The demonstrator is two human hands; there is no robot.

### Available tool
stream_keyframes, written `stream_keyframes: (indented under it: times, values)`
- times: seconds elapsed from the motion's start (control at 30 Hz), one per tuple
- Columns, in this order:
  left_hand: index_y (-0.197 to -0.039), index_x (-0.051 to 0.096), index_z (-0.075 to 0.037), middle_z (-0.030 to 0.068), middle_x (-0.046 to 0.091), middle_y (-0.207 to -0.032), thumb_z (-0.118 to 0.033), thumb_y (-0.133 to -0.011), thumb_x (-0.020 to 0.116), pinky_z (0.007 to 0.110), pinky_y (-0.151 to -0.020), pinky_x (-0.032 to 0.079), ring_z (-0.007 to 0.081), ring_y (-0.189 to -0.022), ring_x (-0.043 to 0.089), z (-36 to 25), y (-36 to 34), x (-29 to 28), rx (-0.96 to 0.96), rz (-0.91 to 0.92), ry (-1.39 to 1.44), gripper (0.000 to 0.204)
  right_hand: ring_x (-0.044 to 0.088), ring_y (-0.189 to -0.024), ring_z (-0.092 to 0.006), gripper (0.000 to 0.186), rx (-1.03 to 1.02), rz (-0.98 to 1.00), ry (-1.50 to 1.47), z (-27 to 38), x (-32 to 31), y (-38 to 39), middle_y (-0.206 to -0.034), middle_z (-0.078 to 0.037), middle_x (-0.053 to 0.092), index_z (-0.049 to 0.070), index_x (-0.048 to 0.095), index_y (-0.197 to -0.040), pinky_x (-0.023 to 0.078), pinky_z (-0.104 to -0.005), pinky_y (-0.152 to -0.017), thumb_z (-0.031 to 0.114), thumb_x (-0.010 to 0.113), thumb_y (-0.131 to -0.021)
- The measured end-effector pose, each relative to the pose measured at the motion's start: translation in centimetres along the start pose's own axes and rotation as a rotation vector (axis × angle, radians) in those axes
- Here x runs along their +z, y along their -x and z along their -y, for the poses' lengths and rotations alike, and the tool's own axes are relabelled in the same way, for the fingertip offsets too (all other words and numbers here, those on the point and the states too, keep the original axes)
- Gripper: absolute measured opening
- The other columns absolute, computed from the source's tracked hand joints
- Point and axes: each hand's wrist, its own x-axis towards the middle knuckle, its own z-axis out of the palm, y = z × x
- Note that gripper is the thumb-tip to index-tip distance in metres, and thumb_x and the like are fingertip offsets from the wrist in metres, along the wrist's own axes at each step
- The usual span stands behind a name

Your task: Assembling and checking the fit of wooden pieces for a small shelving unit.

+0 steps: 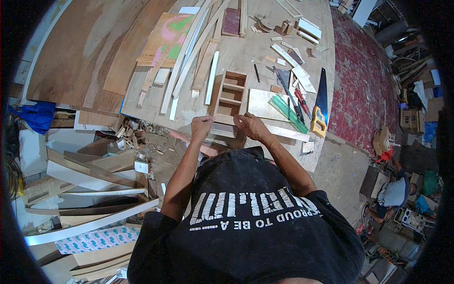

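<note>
My left hand [202, 126] has its fingers closed at the near left corner of a small wooden box [233, 89] divided into compartments. My right hand [248, 124] has curled fingers gripping the near right corner of the box; what exactly lies under both sets of fingertips is partly hidden. A pale plank [287, 132] runs along the table edge below the box. Right of the box lie a pale board [265, 108], a translucent green piece [279, 106], a black pen-like stick [257, 72], red-handled and dark tools [301, 98] and a yellow-handled saw [319, 121].
The worktable [142, 106] holds long strips [189, 57], painted board [158, 38] and offcuts [302, 75]. Large plywood sheets [66, 57] lie left, above piled scraps [94, 208]. At right are a red floor [357, 85], clutter, and another person [392, 191] crouching.
</note>
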Motion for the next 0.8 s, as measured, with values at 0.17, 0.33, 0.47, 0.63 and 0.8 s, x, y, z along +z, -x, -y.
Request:
stream_keyframes:
  times: [0.17, 0.33, 0.47, 0.63, 0.8]
  values:
    - [-0.095, 0.077, -0.002, 0.0179, 0.074, -0.087, -0.023, -0.082, 0.074, 0.034, -0.078, 0.054, 0.0256, -0.081, 0.072, 0.0, 0.2, -0.2, 0.001, -0.005, 0.004, 0.025, 0.061, -0.097, -0.0386, 0.038, -0.102, 0.007, 0.049, 0.2, -0.2, -0.2, -0.105, -0.021, 0.064, 0.005, 0.056, -0.125, 0.053, -0.0457, -0.083, 0.020, 0.058, -0.090]
    - [-0.105, 0.074, -0.003, 0.0176, 0.073, -0.092, -0.018, -0.082, 0.073, 0.034, -0.079, 0.054, 0.0261, -0.085, 0.071, -1.5, 0.7, -0.2, 0.039, -0.002, -0.038, 0.028, 0.061, -0.096, -0.0342, 0.033, -0.049, 0.055, 0.070, -0.5, 0.3, -0.3, -0.124, -0.013, 0.061, 0.003, 0.057, -0.122, 0.054, -0.0420, -0.086, 0.019, 0.055, -0.093]
    - [-0.123, 0.067, -0.007, 0.0176, 0.067, -0.108, -0.010, -0.087, 0.067, 0.036, -0.087, 0.052, 0.0288, -0.096, 0.067, 0.4, -0.5, -0.4, 0.361, 0.046, -0.023, 0.036, 0.063, -0.099, -0.0400, 0.046, -0.072, 0.043, 0.063, -1.2, 1.2, -1.3, -0.108, -0.021, 0.063, 0.008, 0.053, -0.131, 0.053, -0.0464, -0.085, 0.023, 0.063, -0.089]
    - [-0.126, 0.065, -0.010, 0.0178, 0.062, -0.113, -0.008, -0.092, 0.061, 0.036, -0.091, 0.051, 0.0298, -0.104, 0.064, -1.4, -0.6, -1.7, 0.389, 0.262, -0.196, 0.034, 0.062, -0.097, -0.0327, 0.028, -0.186, 0.005, 0.204, -1.5, 1.4, -0.8, -0.121, -0.010, 0.062, 0.005, 0.058, -0.117, 0.057, -0.0413, -0.081, 0.019, 0.053, -0.093]
    - [-0.126, 0.065, -0.011, 0.0174, 0.063, -0.114, -0.011, -0.094, 0.062, 0.038, -0.093, 0.052, 0.0297, -0.108, 0.062, -3.2, -0.9, -2.8, 0.418, 0.371, -0.283, 0.033, 0.063, -0.096, -0.0355, 0.035, -0.045, 0.010, 0.158, -2.5, 2.5, -0.8, -0.117, -0.015, 0.062, 0.007, 0.057, -0.123, 0.055, -0.0431, -0.083, 0.022, 0.057, -0.091]
